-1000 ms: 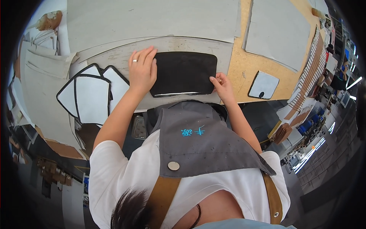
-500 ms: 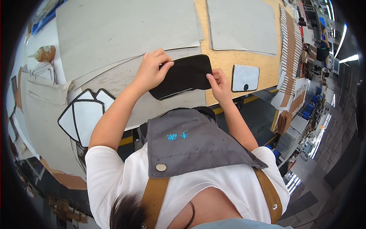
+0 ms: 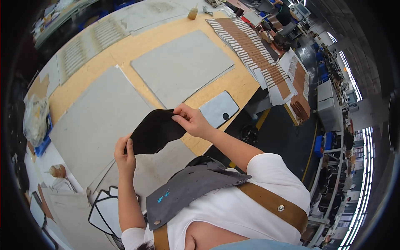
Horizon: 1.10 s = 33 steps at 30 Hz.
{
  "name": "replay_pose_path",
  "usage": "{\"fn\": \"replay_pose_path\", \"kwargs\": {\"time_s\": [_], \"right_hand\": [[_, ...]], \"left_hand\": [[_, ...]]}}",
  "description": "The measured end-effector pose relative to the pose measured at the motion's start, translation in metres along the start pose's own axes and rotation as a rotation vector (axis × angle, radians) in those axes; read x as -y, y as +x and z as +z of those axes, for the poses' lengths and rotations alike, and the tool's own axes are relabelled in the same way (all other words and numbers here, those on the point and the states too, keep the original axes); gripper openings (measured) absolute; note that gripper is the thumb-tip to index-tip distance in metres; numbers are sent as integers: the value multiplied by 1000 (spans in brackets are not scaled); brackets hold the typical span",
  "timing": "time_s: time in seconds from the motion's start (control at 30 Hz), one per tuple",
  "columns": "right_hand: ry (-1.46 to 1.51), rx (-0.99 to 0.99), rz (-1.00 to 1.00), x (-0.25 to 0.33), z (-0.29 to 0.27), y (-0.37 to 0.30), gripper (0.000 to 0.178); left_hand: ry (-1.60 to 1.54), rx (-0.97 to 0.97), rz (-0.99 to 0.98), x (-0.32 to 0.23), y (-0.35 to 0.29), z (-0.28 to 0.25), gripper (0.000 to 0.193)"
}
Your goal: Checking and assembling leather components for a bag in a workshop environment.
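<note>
A black, flexible flat panel (image 3: 154, 131) is held up over the near edge of the table, slightly curved between my two hands. My left hand (image 3: 126, 154) pinches its left end, thumb on the near face. My right hand (image 3: 189, 120) grips its upper right corner between thumb and fingers. Just beyond my right hand lies a white panel (image 3: 218, 107) with black edging and a round black spot. Several more white black-edged panels (image 3: 107, 213) overlap beside my left forearm, which partly hides them.
Large grey sheets (image 3: 183, 66) lie on the wooden table (image 3: 246, 85). A brown squeeze bottle (image 3: 57, 171) lies at the left, near a plastic bag (image 3: 35, 121) in a blue tray. Overlapping brown-and-white pieces (image 3: 250, 54) line the right side. A blue bin (image 3: 319, 146) stands farther right.
The view has turned, so the table appears rotated. The black panel is now tilted and curved; my left hand has moved to its left end, my right hand to its upper right corner.
</note>
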State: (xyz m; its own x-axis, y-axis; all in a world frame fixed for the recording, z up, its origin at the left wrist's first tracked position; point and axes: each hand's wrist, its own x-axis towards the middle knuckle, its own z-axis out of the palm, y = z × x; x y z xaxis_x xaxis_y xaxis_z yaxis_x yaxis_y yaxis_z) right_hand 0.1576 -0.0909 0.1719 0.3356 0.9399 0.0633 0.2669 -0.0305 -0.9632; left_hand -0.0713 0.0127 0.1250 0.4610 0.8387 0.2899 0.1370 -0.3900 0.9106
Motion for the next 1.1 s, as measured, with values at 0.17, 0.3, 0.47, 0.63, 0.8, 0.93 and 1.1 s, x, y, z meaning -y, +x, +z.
{"fn": "replay_pose_path", "kwargs": {"time_s": [0.17,0.3,0.47,0.63,0.8,0.93,1.1], "right_hand": [[14,-19,-29,-4,-13,-4,7],[17,-52,-36,-6,-19,-4,9],[37,-68,-53,-3,-26,-2,9],[91,-81,-55,-4,-29,-4,8],[126,-32,-26,9,-29,-11,7],[165,-61,-85,-8,-25,-7,8],[320,-61,-23,-22,-33,-4,10]], "left_hand": [[30,12,98,-24,7,0,11],[109,15,144,-38,15,5,6],[198,16,198,-51,19,6,3],[185,6,264,-68,23,12,4],[103,32,134,-80,21,12,5],[206,-1,194,-83,20,11,3],[317,29,149,-92,24,9,11]]}}
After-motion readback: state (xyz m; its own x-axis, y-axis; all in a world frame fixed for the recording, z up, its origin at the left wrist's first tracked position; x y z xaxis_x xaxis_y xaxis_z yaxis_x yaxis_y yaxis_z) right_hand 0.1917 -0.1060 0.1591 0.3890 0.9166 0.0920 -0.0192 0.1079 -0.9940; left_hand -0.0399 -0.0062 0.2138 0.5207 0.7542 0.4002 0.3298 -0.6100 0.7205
